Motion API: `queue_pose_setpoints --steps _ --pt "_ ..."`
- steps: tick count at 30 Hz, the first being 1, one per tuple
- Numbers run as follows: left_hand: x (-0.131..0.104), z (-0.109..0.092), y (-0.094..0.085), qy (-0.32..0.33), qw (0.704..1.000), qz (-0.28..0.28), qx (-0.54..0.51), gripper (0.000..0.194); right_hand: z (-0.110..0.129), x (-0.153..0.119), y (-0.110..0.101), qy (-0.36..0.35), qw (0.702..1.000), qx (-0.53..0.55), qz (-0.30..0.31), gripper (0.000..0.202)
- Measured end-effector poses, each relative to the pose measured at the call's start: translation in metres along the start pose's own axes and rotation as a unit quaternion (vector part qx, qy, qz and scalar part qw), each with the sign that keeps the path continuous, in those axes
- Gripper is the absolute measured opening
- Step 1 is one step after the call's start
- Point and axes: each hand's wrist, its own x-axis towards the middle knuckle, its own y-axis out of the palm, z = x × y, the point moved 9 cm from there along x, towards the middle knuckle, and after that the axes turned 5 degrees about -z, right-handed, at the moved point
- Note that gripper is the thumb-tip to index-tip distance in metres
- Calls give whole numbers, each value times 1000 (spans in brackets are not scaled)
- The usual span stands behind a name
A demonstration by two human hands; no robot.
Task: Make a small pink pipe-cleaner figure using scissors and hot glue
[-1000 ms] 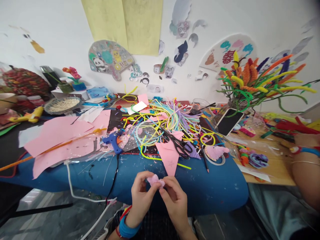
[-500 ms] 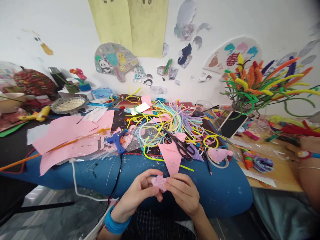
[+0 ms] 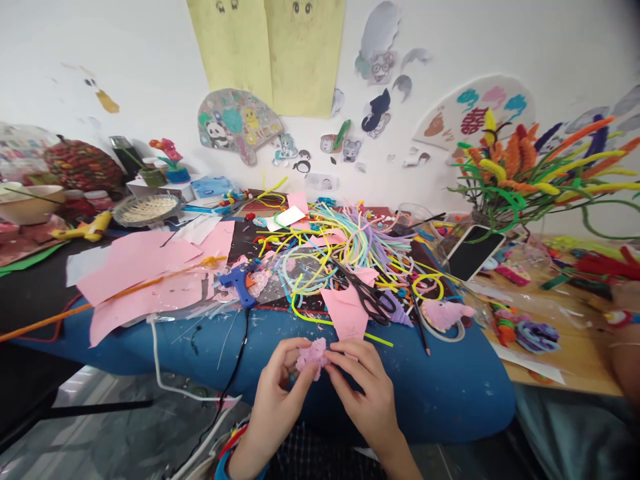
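Observation:
Both of my hands pinch a small crumpled pink paper piece (image 3: 312, 355) just in front of the blue table's near edge (image 3: 440, 393). My left hand (image 3: 280, 393) grips it from the left with thumb and fingers. My right hand (image 3: 363, 390) holds its right side with the fingertips. A pink paper triangle (image 3: 345, 312) lies on the table just beyond my hands. Black scissors (image 3: 367, 293) rest beside it, next to a heap of coloured pipe cleaners (image 3: 345, 243).
A blue glue gun (image 3: 240, 283) with its black cord lies left of centre among pink paper sheets (image 3: 145, 273). A phone (image 3: 473, 243) and a vase of pipe-cleaner flowers (image 3: 525, 173) stand at the right. Another person's arm (image 3: 625, 353) shows at the right edge.
My hands stayed together on the pink piece, turning and reworking it and rising slightly toward the table edge. The view shifted a little to the left and up.

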Motion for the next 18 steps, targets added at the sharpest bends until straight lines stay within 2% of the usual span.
queue_pose_setpoints --steps 6,14,16,18 --pt "0 -2 -6 18 999 -40 -1 17 8 -3 3 -49 998 -23 -25 23" --pt "-2 -2 -17 24 995 -89 -33 21 24 -14 8 -180 980 -40 -71 24" --pt "-1 -3 -19 20 994 -92 -59 28 18 -10 11 -153 986 18 -64 22" --pt "1 -3 -24 9 991 -104 -81 41 -2 0 12 -56 991 102 -65 18"
